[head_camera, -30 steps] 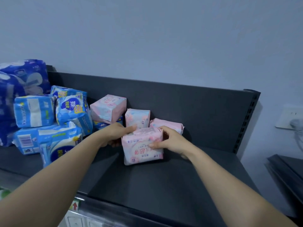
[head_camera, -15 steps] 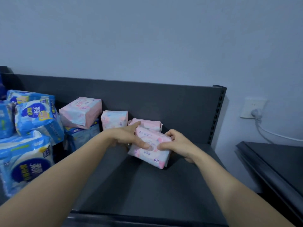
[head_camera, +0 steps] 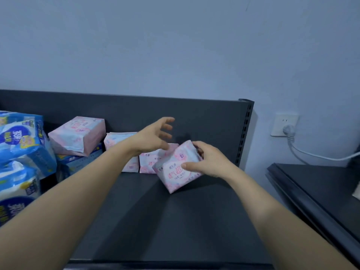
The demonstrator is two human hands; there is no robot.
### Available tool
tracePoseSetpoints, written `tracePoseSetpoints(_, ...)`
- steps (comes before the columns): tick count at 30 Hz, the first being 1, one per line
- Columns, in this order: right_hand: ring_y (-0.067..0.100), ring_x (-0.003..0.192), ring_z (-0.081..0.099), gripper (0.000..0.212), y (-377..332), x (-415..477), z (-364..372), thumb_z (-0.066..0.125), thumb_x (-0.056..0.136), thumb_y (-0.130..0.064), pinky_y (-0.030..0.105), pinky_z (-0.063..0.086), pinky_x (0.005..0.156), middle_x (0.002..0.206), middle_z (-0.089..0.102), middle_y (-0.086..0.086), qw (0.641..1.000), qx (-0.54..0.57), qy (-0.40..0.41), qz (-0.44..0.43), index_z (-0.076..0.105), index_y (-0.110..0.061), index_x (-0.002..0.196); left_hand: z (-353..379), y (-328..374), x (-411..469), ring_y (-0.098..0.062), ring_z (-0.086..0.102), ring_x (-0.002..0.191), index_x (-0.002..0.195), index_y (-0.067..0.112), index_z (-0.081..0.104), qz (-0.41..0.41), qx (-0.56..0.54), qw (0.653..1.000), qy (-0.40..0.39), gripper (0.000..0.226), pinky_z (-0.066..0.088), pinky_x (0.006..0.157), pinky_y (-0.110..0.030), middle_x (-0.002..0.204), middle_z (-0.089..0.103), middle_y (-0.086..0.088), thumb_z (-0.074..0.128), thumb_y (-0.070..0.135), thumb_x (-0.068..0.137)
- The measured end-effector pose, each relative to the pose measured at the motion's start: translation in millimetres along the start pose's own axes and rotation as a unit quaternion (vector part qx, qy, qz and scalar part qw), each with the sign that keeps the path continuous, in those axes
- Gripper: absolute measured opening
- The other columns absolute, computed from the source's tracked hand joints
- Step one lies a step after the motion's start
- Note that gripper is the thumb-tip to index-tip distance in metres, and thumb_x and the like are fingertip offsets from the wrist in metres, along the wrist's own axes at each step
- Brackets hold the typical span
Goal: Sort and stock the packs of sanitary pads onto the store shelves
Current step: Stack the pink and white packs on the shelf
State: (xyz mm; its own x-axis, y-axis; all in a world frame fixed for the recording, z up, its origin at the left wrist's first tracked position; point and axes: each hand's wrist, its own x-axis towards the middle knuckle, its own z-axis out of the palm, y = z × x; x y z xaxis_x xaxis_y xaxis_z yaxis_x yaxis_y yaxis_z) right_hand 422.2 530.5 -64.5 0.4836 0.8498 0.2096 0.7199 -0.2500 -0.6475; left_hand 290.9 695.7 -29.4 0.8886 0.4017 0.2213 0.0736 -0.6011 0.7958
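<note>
**Pink row part-built, blue heap untouched**

The pink pack (head_camera: 176,168) I'm handling is tilted at the right end of the pink row, low over the shelf (head_camera: 155,221). I cannot tell whether its lower corner touches down. My right grip (head_camera: 204,162) grasps it, with the thumb on the printed face and the fingers curled over the top edge. My left grip (head_camera: 153,135) is released, fingers spread in the air above the row and touching nothing.

Done, as I judge it: two standing pink packs (head_camera: 150,162) sit side by side near the back panel (head_camera: 194,117), the left one partly hidden by my forearm.

Left to do:
- Square the held pack up beside them.
- Deal with the bigger pink pack (head_camera: 78,133), which lies askew on top of a blue one.
- Sort the blue packs (head_camera: 21,137) heaped at the far left.

The held pack's face carries red Chinese characters, and I read 透气 and a large 超. The blue packs show white lettering on dark-blue ovals, too skewed for me to read.
</note>
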Motion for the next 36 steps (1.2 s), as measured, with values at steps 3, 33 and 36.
tracePoseSetpoints(3, 0.009, 0.096, 0.067, 0.049, 16.4, -4.9, -2.3, 0.083, 0.066, -0.033, 0.039, 0.056, 0.088, 0.106, 0.068, -0.011, 0.995, 0.08, -0.018, 0.052, 0.058, -0.028, 0.107, 0.1, -26.2, 6.4, -0.021, 0.042, 0.133, 0.146, 0.015, 0.036, -0.056, 0.295, 0.954, 0.021, 0.063, 0.036, 0.107, -0.031, 0.147, 0.041, -0.006, 0.049, -0.002, 0.087)
tracePoseSetpoints(33, 0.016, 0.107, 0.062, 0.062, 48.0, -184.2, -40.6, 0.084, 0.073, -0.012, 0.032, 0.055, 0.085, 0.117, 0.062, 0.0, 0.915, 0.23, 0.298, 0.147, 0.046, -0.018, 0.121, 103.2, 22.4, -51.8, -0.02, 0.058, 0.097, 0.124, 0.01, 0.047, -0.075, -0.176, 0.971, 0.146, 0.075, 0.052, 0.083, -0.036, 0.116, 0.054, -0.003, 0.089, 0.009, 0.062)
tracePoseSetpoints(36, 0.019, 0.107, 0.062, 0.062, 35.8, -232.9, -36.5, 0.084, 0.072, -0.009, 0.034, 0.054, 0.088, 0.118, 0.062, 0.004, 0.898, 0.218, 0.348, 0.159, 0.046, -0.015, 0.121, 122.4, 41.9, -76.6, -0.02, 0.058, 0.099, 0.126, 0.014, 0.048, -0.053, -0.21, 0.968, 0.127, 0.077, 0.054, 0.084, -0.037, 0.117, 0.052, -0.001, 0.089, 0.01, 0.061)
